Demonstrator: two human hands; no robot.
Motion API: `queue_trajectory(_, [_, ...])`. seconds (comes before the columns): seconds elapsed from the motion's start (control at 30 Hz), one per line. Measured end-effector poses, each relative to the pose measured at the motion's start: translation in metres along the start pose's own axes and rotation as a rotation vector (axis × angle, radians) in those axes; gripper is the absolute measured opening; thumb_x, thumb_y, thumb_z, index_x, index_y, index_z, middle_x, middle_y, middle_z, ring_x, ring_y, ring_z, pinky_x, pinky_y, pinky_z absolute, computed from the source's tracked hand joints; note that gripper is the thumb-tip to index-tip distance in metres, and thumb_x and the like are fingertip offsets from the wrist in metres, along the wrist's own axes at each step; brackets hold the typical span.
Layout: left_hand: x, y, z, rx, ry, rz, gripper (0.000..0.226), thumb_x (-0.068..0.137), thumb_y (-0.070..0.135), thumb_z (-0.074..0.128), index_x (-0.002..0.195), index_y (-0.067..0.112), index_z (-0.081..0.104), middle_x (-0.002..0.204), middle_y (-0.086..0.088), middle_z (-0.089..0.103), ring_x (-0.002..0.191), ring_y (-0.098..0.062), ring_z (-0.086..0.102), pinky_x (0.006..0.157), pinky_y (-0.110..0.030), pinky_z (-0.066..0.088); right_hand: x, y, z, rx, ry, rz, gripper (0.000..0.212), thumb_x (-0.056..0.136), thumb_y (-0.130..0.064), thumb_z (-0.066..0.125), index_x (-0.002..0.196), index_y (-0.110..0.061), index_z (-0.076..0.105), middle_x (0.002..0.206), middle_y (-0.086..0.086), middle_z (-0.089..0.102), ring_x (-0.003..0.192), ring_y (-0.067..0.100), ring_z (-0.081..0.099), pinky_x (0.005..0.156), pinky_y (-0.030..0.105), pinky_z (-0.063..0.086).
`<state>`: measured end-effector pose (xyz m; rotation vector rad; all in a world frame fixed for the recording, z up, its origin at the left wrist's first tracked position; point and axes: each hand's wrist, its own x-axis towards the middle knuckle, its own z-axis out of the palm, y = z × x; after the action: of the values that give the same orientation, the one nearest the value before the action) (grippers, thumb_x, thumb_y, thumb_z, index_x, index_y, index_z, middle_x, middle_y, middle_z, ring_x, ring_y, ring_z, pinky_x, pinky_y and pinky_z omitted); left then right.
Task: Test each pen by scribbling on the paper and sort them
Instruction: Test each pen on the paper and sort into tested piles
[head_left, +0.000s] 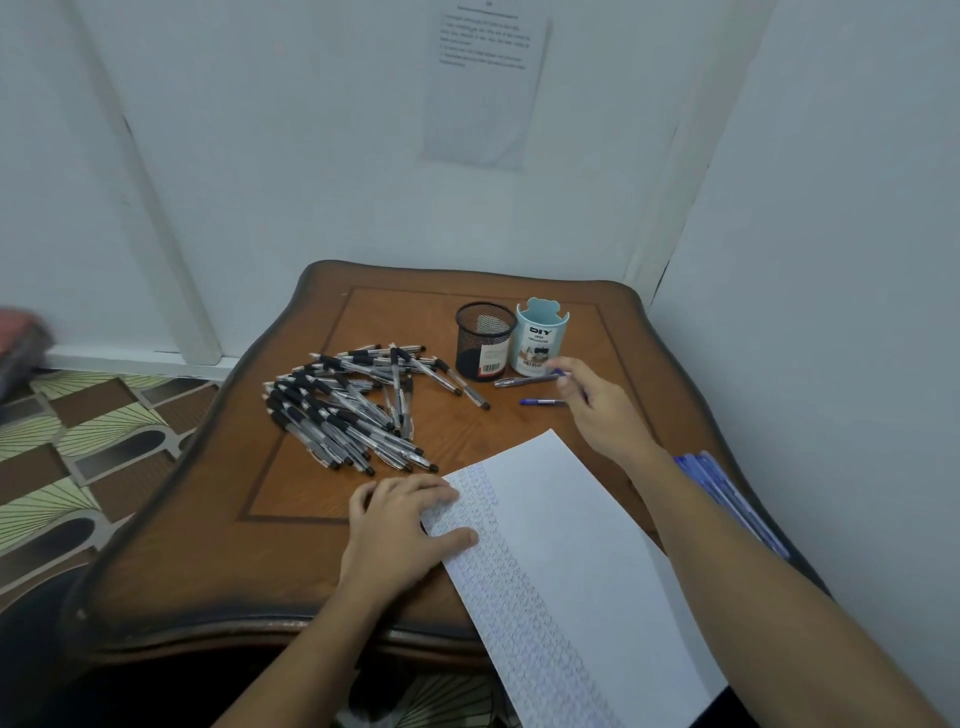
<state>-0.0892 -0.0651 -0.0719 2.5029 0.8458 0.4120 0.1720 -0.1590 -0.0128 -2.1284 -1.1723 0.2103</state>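
A white paper (576, 540) with rows of scribbles lies at the table's front right. My left hand (400, 525) rests flat on its left edge, fingers straight. A heap of several black-grip pens (353, 410) lies left of centre. My right hand (597, 410) reaches to the right of the cups, and its fingertips pinch the blue end of a grey-blue pen (524, 381) that lies on the table. A second blue pen (540, 401) lies just below it, partly under the hand. A bundle of several blue pens (727, 499) lies at the table's right edge, partly behind my forearm.
A black mesh cup (485, 338) and a light blue desk organizer (540, 338) stand side by side at the back of the wooden table (208, 545). White walls close in behind and to the right. Patterned floor lies to the left.
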Motion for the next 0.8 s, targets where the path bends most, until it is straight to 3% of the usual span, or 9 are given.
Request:
queue_trajectory(0.1, [-0.001,0.001,-0.001,-0.008,0.008,0.001,0.075,0.06,0.089,0.036,0.116,0.047,0.063,0.122,0.036,0.044,0.12,0.006,0.032,0.108,-0.034,0.008,-0.012,-0.004,0.003,0.034,0.048,0.028,0.006,0.1,-0.039,0.054,0.103,-0.044,0.053,0.103,-0.003,0.067,0.088,0.016,0.061,0.08,0.044,0.057])
queue_trajectory(0.2, [-0.003,0.004,-0.003,-0.021,0.013,0.005,0.077,0.058,0.088,0.035,0.115,0.046,0.063,0.118,0.038,0.041,0.117,0.007,0.031,0.107,-0.033,0.007,-0.021,-0.01,0.007,0.138,0.151,0.058,0.006,0.097,-0.034,0.06,0.096,-0.028,0.062,0.089,-0.005,0.065,0.078,0.013,0.059,0.071,0.034,0.052])
queue_trajectory(0.27, [-0.004,0.005,-0.003,-0.029,0.015,0.006,0.077,0.057,0.088,0.035,0.115,0.045,0.063,0.117,0.037,0.041,0.117,0.007,0.03,0.107,-0.033,0.007,-0.027,-0.019,0.008,0.384,0.216,0.145,0.026,0.103,-0.033,0.05,0.091,-0.02,0.07,0.08,0.007,0.066,0.069,0.013,0.056,0.064,0.03,0.047])
queue_trajectory(0.33, [-0.004,0.005,-0.004,-0.034,0.016,0.006,0.077,0.058,0.088,0.036,0.115,0.045,0.063,0.117,0.037,0.041,0.115,0.008,0.029,0.107,-0.033,0.007,-0.035,-0.03,0.01,0.669,0.201,0.254,0.05,0.107,-0.04,0.033,0.089,-0.014,0.072,0.071,0.008,0.063,0.064,0.012,0.057,0.061,0.025,0.048])
queue_trajectory(0.43, [-0.004,0.005,-0.004,-0.033,0.014,0.008,0.076,0.058,0.087,0.036,0.115,0.045,0.063,0.117,0.036,0.041,0.115,0.007,0.029,0.106,-0.034,0.007,-0.045,-0.037,0.019,0.838,0.136,0.326,0.065,0.102,-0.053,0.021,0.095,-0.013,0.072,0.065,0.008,0.065,0.057,0.014,0.059,0.055,0.026,0.046])
queue_trajectory(0.57, [-0.004,0.004,-0.003,-0.031,0.012,0.007,0.076,0.059,0.088,0.036,0.115,0.044,0.064,0.119,0.034,0.044,0.121,0.002,0.034,0.107,-0.035,0.008,-0.058,-0.034,0.042,0.838,0.014,0.309,0.034,0.101,-0.037,0.048,0.098,-0.01,0.07,0.086,0.008,0.075,0.077,0.021,0.071,0.059,0.026,0.05])
queue_trajectory(0.63, [-0.004,0.003,-0.003,-0.033,0.011,0.006,0.078,0.059,0.088,0.036,0.116,0.043,0.064,0.122,0.032,0.046,0.122,0.001,0.034,0.107,-0.036,0.008,-0.062,-0.032,0.052,0.837,0.023,0.301,0.024,0.095,-0.028,0.063,0.086,-0.006,0.065,0.072,0.007,0.069,0.064,0.018,0.061,0.053,0.025,0.044])
queue_trajectory(0.7, [-0.003,0.002,-0.002,-0.036,0.009,0.005,0.078,0.059,0.088,0.036,0.116,0.043,0.064,0.125,0.03,0.048,0.123,0.0,0.034,0.108,-0.036,0.008,-0.064,-0.032,0.059,0.791,0.043,0.325,0.027,0.094,-0.029,0.065,0.082,-0.006,0.059,0.062,0.005,0.059,0.055,0.013,0.05,0.05,0.023,0.039])
queue_trajectory(0.8, [-0.002,0.001,-0.001,-0.025,0.006,0.0,0.071,0.064,0.085,0.043,0.117,0.043,0.063,0.127,0.029,0.048,0.124,-0.001,0.034,0.108,-0.037,0.009,-0.068,-0.03,0.066,0.715,0.008,0.303,0.024,0.097,-0.032,0.06,0.09,-0.008,0.064,0.071,0.004,0.07,0.064,0.012,0.065,0.052,0.02,0.046])
